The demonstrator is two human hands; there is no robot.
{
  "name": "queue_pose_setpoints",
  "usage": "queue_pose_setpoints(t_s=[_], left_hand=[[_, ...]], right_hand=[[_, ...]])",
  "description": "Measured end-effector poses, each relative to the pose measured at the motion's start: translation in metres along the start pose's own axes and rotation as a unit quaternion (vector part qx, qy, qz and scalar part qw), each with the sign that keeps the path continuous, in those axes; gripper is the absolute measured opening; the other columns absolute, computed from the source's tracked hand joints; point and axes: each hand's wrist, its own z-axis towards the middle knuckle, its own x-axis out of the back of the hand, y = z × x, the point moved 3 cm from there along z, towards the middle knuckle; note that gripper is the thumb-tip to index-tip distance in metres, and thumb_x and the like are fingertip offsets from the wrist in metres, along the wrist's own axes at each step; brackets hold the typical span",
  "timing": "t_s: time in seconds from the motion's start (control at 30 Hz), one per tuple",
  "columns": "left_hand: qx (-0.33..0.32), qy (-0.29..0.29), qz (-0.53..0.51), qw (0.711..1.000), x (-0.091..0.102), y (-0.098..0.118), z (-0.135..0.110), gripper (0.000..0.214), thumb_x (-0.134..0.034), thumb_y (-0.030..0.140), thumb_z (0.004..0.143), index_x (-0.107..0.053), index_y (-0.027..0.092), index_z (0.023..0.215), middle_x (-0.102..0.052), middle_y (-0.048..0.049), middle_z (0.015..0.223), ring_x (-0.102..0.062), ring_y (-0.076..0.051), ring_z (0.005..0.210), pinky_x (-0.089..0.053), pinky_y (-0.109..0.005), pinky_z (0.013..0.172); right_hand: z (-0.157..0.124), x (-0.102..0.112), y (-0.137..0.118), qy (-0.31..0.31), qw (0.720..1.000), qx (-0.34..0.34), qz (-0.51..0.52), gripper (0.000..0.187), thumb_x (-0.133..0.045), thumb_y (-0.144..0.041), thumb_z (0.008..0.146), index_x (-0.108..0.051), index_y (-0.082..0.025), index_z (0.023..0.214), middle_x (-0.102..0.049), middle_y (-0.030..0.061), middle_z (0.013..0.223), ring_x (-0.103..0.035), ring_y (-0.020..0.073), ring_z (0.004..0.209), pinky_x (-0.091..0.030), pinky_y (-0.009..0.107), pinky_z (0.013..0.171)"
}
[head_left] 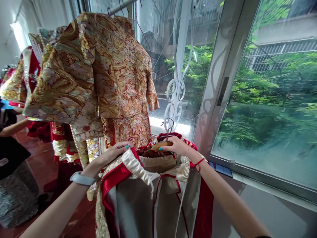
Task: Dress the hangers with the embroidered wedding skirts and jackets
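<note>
Garment in cream and red (pixel 136 205), skirt-like, hangs upright in front of me, grey-toned lining facing the head camera. My left fingers (pixel 123 145) are nearly closed, pinching its red upper edge beside the gathered cream waistband (pixel 140 167). My right fingers (pixel 172 143) are curled round the wooden hanger (pixel 160 145) near the base of its hook, thumb along the wood.

Progress, my judgement: partway. Hanger sits at the upper opening, just behind the waistband; a red embroidered collar (pixel 170 135) shows behind that. Whether the collar belongs to a second piece, I cannot tell. Left to do: the waistband slumps unevenly and looks unsecured; a thin cream tie (pixel 182 198) dangles loose. The hook overlaps white scrollwork (pixel 174 102); I cannot tell if it bears on anything.

Surroundings: gold brocade jacket (pixel 121 72) on the rail (pixel 125 6), beyond the left fingers; phone (pixel 221 168) on the window sill. Another person's arm (pixel 15 128) far left, well apart.
</note>
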Motion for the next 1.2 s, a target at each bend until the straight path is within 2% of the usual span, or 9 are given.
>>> queue_pose_setpoints(t_s=[0.1,0.2,0.27,0.37,0.47,0.63,0.9,1.07,1.2], left_hand=[[-0.066,-0.036,0.082,0.994,-0.008,0.038,0.002,0.031,-0.067,0.053,0.07,-0.073,0.023,0.074,-0.072,-0.0065,0.082,-0.065,-0.026,0.079,-0.054,-0.036,0.075],[-0.128,-0.117,0.174,0.969,-0.036,0.076,0.003,0.031,-0.053,0.047,0.084,-0.071,0.024,0.074,-0.071,-0.0051,0.082,-0.064,-0.025,0.083,-0.052,-0.034,0.079],[-0.179,-0.196,0.252,0.931,-0.06,0.087,0.001,0.029,-0.046,0.035,0.09,-0.069,0.024,0.077,-0.07,-0.0043,0.082,-0.062,-0.023,0.083,-0.051,-0.032,0.08],[-0.265,-0.253,0.396,0.842,-0.084,0.074,-0.003,0.025,-0.044,0.015,0.09,-0.067,0.023,0.082,-0.068,-0.0041,0.086,-0.059,-0.021,0.088,-0.048,-0.033,0.086],[-0.33,-0.191,0.486,0.786,-0.083,0.046,-0.004,0.028,-0.045,0.006,0.088,-0.066,0.023,0.097,-0.066,-0.0068,0.105,-0.055,-0.023,0.101,-0.045,-0.038,0.094],[-0.313,-0.035,0.527,0.79,-0.062,0.029,-0.016,0.042,-0.05,0.027,0.092,-0.048,0.027,0.134,-0.047,-0.0125,0.136,-0.045,-0.03,0.125,-0.041,-0.047,0.102],[-0.182,0.275,0.539,0.775,-0.081,0.012,-0.09,0.054,-0.064,0.049,0.078,-0.048,0.023,0.122,-0.061,-0.0114,0.096,-0.057,-0.035,0.095,-0.044,-0.048,0.085],[-0.093,0.301,0.54,0.78,-0.098,0.005,-0.073,0.048,-0.052,0.045,0.087,-0.044,0.014,0.122,-0.07,-0.0136,0.085,-0.066,-0.035,0.084,-0.045,-0.042,0.072],[-0.034,0.301,0.544,0.783,-0.093,0.007,-0.06,0.044,-0.043,0.038,0.091,-0.044,0.012,0.126,-0.07,-0.0095,0.073,-0.066,-0.03,0.063,-0.031,-0.032,0.05]], right_hand=[[0.002,-0.003,-0.004,-0.005,1.0,0.012,0.009,0.034,-0.066,-0.049,0.083,-0.066,-0.016,0.077,-0.058,-0.0005,0.07,-0.046,0.0128,0.062,-0.033,0.025,0.057],[0.001,-0.006,-0.007,-0.003,1.0,0.009,0.023,0.037,-0.064,-0.052,0.084,-0.062,-0.016,0.073,-0.055,-0.0007,0.069,-0.044,0.0127,0.062,-0.032,0.025,0.055],[-0.001,-0.008,-0.009,0.013,1.0,0.005,0.023,0.039,-0.063,-0.053,0.084,-0.059,-0.017,0.071,-0.053,-0.0011,0.067,-0.042,0.0124,0.06,-0.03,0.025,0.054],[-0.003,-0.01,-0.008,0.073,0.997,0.019,-0.008,0.036,-0.062,-0.049,0.085,-0.056,-0.017,0.069,-0.052,-0.0014,0.064,-0.041,0.0124,0.058,-0.027,0.026,0.054],[-0.003,-0.012,-0.004,0.127,0.99,0.042,-0.033,0.037,-0.064,-0.045,0.085,-0.05,-0.019,0.064,-0.049,-0.0027,0.059,-0.04,0.0122,0.056,-0.026,0.027,0.054],[-0.005,-0.015,-0.003,0.159,0.984,0.057,-0.058,0.038,-0.063,-0.046,0.086,-0.046,-0.02,0.064,-0.051,-0.002,0.063,-0.044,0.0127,0.058,-0.027,0.027,0.056],[-0.011,-0.015,-0.006,0.173,0.978,0.035,-0.109,0.035,-0.063,-0.048,0.086,-0.051,-0.02,0.068,-0.057,0.0005,0.067,-0.049,0.0151,0.061,-0.031,0.027,0.059],[-0.012,-0.014,-0.01,0.181,0.975,0.026,-0.123,0.033,-0.063,-0.046,0.087,-0.054,-0.019,0.071,-0.059,0.0019,0.07,-0.051,0.0159,0.064,-0.03,0.027,0.059],[-0.014,-0.014,-0.014,0.171,0.977,0.019,-0.125,0.032,-0.063,-0.046,0.087,-0.055,-0.019,0.072,-0.058,0.0015,0.069,-0.05,0.0156,0.062,-0.03,0.027,0.058]])
